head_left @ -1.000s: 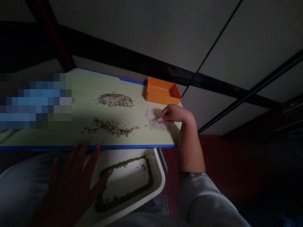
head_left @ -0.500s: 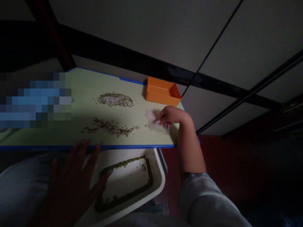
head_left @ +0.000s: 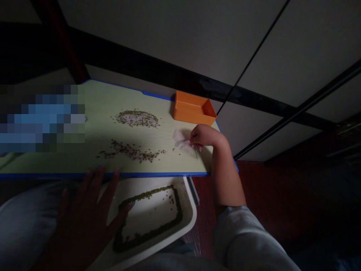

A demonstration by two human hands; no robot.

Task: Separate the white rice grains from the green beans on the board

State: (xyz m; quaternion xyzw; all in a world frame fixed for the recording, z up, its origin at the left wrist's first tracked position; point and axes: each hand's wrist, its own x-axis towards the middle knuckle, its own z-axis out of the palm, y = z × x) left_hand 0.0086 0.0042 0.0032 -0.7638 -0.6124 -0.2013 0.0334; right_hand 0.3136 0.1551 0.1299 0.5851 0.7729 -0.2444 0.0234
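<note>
Right hand (head_left: 200,136) is over the right end of the yellow tabletop (head_left: 97,101); fingers drawn in close together, tips down at a clear, thin-looking piece (head_left: 186,148) lying by the pale grain patch (head_left: 178,134); can't tell if the fingers have hold of it or only touch it; a couple of green bits sit just beside it

Left hand (head_left: 84,203) is in deep shadow; fingers spread wide, nothing seen in them; fingertips near the blue table edging (head_left: 169,174), thumb reaching across the white plastic basin (head_left: 193,212); thumb contact with the basin or its load can't be told

Basin: below the near table edge; green bean-like grains (head_left: 178,207) packed in a rectangular band round the floor, a few loose ones inside the band toward its far right corner

Orange box (head_left: 188,113): open-topped, at the far right of the tabletop, just beyond right hand; inner walls show, part of the floor hidden by the front wall

On the tabletop, left of right hand: far heap (head_left: 138,119) of pale and green grains mixed; nearer strip (head_left: 132,151) of mostly dark grains, loosely strewn, apart from the heap
</note>
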